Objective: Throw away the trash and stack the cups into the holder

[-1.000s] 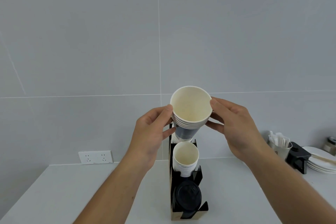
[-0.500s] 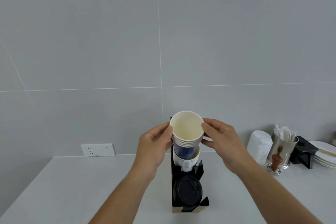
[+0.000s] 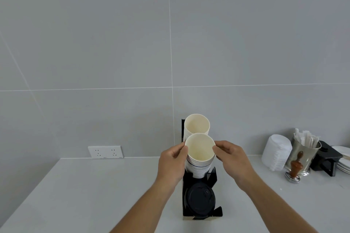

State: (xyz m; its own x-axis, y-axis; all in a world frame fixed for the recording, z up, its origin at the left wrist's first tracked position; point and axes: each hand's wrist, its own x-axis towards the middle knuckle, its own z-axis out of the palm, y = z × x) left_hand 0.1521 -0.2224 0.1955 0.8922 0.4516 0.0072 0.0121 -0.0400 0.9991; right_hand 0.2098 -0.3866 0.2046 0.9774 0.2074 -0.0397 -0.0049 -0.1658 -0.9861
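Head view: both hands at the black holder (image 3: 213, 176).
Left hand (image 3: 171, 164): pinching cup stack (image 3: 198, 159) rim.
Right hand (image 3: 233, 159): pinching opposite rim.

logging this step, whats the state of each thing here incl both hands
left hand: gripping front cup stack's rim
right hand: gripping the same rim, opposite side
front cup stack: upright, nested, seated in holder
rear cup stack: upright in holder, untouched
holder: standing on counter
black lids: in holder's front slot
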